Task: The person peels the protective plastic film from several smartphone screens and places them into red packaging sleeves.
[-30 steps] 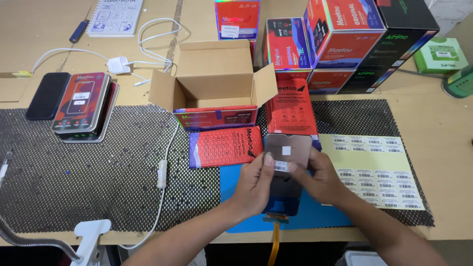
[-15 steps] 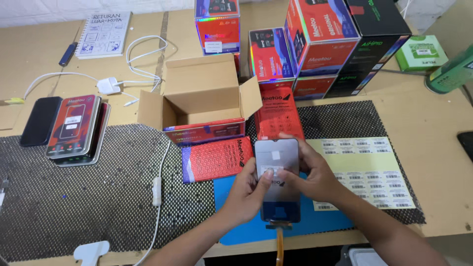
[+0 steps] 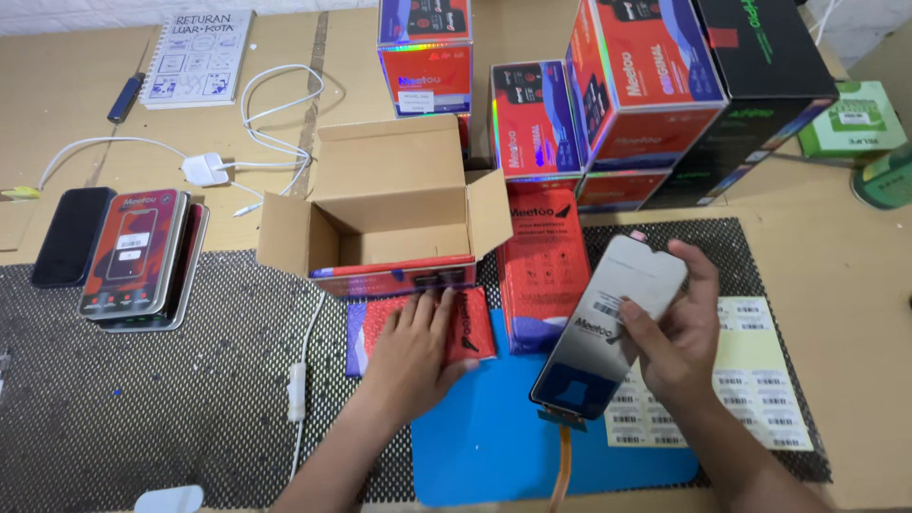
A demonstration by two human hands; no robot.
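My right hand holds a phone screen panel tilted above the blue mat, its orange flex cable hanging down. My left hand lies flat, fingers spread, on a red flat packet just in front of an open cardboard box. A second red packet lies between the box and the panel. A sheet of small barcode stickers lies under my right wrist.
Stacked red and black retail boxes stand at the back. A pile of flat tins and a dark phone lie at left. A white charger with cable, notebook and black mesh mat are around.
My left hand let go of the panel and moved left onto the red packet. My right hand now holds the panel alone, tilted to the right.
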